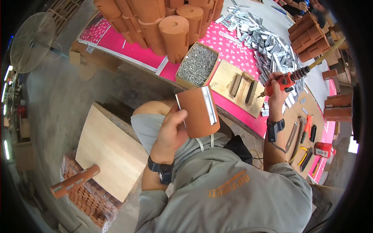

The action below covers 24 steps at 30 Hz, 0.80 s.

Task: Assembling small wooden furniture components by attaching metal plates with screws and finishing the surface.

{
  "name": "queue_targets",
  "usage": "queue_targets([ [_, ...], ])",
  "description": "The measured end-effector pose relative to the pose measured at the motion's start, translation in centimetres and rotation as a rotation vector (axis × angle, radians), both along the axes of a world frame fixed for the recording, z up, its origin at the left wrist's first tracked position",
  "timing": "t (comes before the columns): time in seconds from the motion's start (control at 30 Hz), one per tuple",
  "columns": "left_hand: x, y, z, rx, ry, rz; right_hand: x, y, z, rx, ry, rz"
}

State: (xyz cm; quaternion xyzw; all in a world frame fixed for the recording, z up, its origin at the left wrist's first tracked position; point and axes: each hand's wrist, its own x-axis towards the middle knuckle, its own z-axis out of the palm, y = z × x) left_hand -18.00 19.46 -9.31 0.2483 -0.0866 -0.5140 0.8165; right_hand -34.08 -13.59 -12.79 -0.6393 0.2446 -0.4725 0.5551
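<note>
My left hand (171, 130) grips a short terracotta-coloured cylinder (194, 114), held in front of my lap. Down its side runs a pale metal strip (210, 103), and a second light edge shows by my thumb. On the right, my right hand (276, 93) is closed around a red power screwdriver (285, 80), whose bit points left over the edge of a wooden board (223, 81). Two dark wooden bars (243, 87) stand on that board. Between the board and the stacked cylinders (174, 35) sits a cardboard box (185, 82) full of small screws.
Loose metal strips (268, 42) cover the table's far right. A yellow hose (336, 46) runs from the screwdriver. Pliers (308, 126), other hand tools and a red container (323, 149) lie at right. Plywood (112, 151) with another cylinder (75, 180) is at lower left. Another person's hand (302, 6) shows at top right.
</note>
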Motion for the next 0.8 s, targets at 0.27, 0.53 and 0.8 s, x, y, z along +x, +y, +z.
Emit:
queue_targets([
  [0.27,-0.4,-1.6,-0.8,0.148,-0.736,0.285,0.1,-0.3,-0.2,-0.005,-0.047,0.024],
  [0.53,0.0,-2.7,-2.2,0.119,-1.102,0.353,-0.2,-0.4,-0.2,0.005,-0.027,0.002],
  [0.8,0.1,-3.0,-2.1,0.181,-1.161,0.347,0.4,0.5,0.9,0.026,-0.007,-0.032],
])
